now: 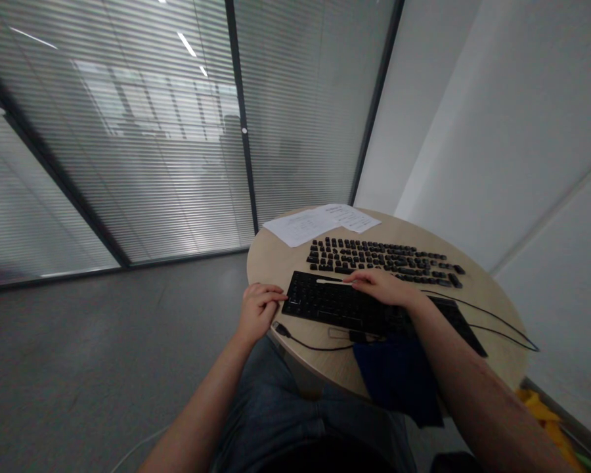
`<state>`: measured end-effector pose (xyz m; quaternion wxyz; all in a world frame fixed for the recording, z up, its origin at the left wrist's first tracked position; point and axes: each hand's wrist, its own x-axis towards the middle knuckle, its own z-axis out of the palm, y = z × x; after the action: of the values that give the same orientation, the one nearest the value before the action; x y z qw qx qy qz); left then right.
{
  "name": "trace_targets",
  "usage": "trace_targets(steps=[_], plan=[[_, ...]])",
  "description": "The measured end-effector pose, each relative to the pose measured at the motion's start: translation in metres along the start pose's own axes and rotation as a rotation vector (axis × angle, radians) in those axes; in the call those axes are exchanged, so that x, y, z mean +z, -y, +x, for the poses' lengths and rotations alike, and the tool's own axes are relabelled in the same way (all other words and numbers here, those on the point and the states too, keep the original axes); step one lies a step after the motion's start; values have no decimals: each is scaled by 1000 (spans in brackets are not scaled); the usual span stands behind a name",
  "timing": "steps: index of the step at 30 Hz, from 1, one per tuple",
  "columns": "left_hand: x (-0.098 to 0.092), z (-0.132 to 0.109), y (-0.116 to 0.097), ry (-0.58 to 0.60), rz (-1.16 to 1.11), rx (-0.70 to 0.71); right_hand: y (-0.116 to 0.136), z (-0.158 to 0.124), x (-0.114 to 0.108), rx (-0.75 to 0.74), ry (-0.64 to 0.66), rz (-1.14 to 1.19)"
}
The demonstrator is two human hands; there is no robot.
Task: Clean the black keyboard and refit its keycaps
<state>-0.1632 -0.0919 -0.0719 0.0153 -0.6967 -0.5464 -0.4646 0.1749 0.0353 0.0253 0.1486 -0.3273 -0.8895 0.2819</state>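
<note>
A black keyboard base with its keycaps off lies near the front of the round table. At its left end my left hand grips the edge, the index finger reaching onto the corner. My right hand is over the middle of the base, its fingers closed on a thin white cotton swab. The swab points left, its tip at the upper rows of the base. Behind the base, loose black keycaps are laid out in rows. My right forearm hides part of the base's right side.
White printed sheets lie at the table's back left. A dark blue cloth hangs over the front edge. A USB plug and black cable lie on the wooden tabletop. Something yellow is at the lower right.
</note>
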Motion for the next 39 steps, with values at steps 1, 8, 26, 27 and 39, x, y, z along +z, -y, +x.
trace_targets(steps=[1,8,26,27,39], plan=[[0,0,0,2,0,1,0,0,1,4,31,4],[-2,1,-1,8,5,12,0,-7,-8,-16,304,97],[-1,1,-1,-10,-15,21,-7,-10,-14,73,284,140],[-1,1,-1,-11,-15,20,-6,-11,-16,63,346,156],[-1,0,-1,-5,-5,8,-21,-16,-23,74,392,176]])
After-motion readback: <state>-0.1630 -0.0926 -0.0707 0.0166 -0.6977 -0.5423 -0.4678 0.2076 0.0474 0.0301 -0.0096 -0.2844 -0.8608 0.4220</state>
